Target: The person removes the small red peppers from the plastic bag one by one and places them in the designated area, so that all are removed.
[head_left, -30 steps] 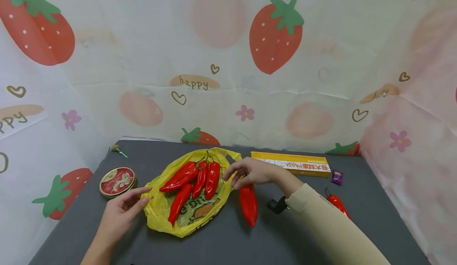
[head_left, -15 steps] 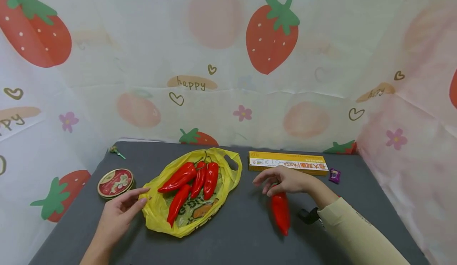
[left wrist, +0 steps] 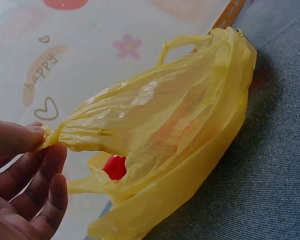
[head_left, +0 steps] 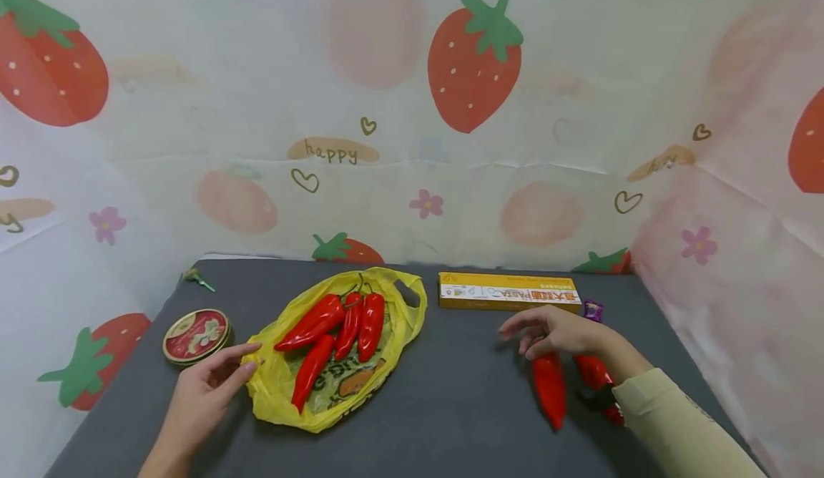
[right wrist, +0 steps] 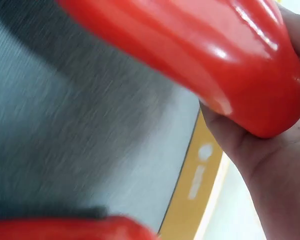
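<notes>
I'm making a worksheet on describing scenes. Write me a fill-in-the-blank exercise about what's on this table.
The left hand pinches a bag coloured ____.
The peppers visible in the bag number ____.
The right hand holds a single pepper, coloured ____.
In the head view, the round tin sits to the ____ of the bag.

Missing words: yellow; four; red; left.

looks forward and down from the head, over grey table [head_left: 450, 392] and printed backdrop [head_left: 257, 91]. from left wrist, faces the yellow bag [left wrist: 195, 175] closely, tilted, past the left hand [head_left: 206, 385]. from right wrist, looms very near a red pepper [right wrist: 205, 50]. shares bag and backdrop between head and left, pepper and yellow box [head_left: 508, 293] between head and right.
</notes>
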`<state>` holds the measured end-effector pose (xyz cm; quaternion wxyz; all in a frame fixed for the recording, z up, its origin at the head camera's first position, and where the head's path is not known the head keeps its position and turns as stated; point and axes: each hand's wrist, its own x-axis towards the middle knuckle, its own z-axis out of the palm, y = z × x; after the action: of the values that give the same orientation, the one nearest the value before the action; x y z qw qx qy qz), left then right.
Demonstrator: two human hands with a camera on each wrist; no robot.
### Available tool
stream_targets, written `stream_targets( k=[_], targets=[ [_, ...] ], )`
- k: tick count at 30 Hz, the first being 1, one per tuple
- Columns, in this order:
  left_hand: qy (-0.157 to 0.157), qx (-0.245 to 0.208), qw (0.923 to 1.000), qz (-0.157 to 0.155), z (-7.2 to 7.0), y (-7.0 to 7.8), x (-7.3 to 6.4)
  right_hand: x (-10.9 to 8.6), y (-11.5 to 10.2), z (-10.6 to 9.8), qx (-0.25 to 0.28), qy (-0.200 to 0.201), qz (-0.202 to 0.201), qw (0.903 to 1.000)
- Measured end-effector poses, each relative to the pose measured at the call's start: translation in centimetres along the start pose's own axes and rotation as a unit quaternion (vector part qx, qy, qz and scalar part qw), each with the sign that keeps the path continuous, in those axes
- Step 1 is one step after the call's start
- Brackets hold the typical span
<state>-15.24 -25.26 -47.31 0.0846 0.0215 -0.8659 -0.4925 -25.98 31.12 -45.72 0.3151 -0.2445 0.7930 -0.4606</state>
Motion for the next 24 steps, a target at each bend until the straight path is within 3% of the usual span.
stream_targets(
  k=[8,15,24],
  targets=[
    [-0.003,-0.004,0.9999,-0.011,0.0,0.0,0.2,-0.7,1.0,-0.9,-0.106,0.026,0.036,0.9933],
    [-0.007,-0.003,0.9999,-0.015,0.1,0.0,0.2,-1.8,0.7,-1.2,-0.131,0.050,0.034,0.9895],
    [-0.011,-0.002,0.9995,-0.030,-0.1,-0.2,0.3,-3.3,1.2,-0.6,-0.194,0.103,0.054,0.9742]
  ],
)
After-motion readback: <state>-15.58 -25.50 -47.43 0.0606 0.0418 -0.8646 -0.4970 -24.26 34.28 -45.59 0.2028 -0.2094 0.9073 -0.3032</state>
